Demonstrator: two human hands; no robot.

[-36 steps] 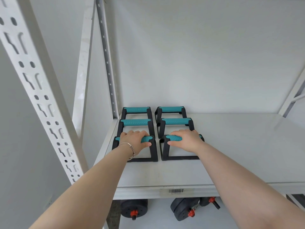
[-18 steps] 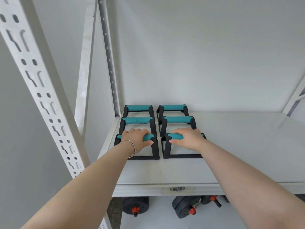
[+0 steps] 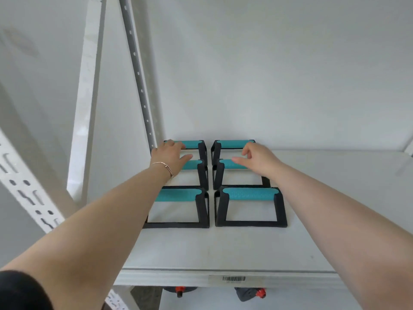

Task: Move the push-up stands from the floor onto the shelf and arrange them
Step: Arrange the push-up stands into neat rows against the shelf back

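Note:
Several black push-up stands with teal grips stand in two columns at the back left of the white shelf (image 3: pixel 223 253). The front left stand (image 3: pixel 178 195) and the front right stand (image 3: pixel 250 194) are free of my hands. My left hand (image 3: pixel 172 156) hovers with loose fingers over the middle left stand (image 3: pixel 194 164), partly hiding it and the rear left stand (image 3: pixel 192 144). My right hand (image 3: pixel 257 158) is above the middle right stand (image 3: pixel 228 164), fingers apart, in front of the rear right stand (image 3: pixel 232 144). Neither hand grips anything.
White perforated shelf uprights (image 3: pixel 138 74) rise at the left, and a white wall stands behind the shelf. Dumbbells with red collars (image 3: pixel 259 293) lie on the level below. A barcode label (image 3: pixel 233 279) is on the shelf's front edge.
Both hands have let go of the front pair of stands and moved back over the middle pair. The view has moved closer to the shelf.

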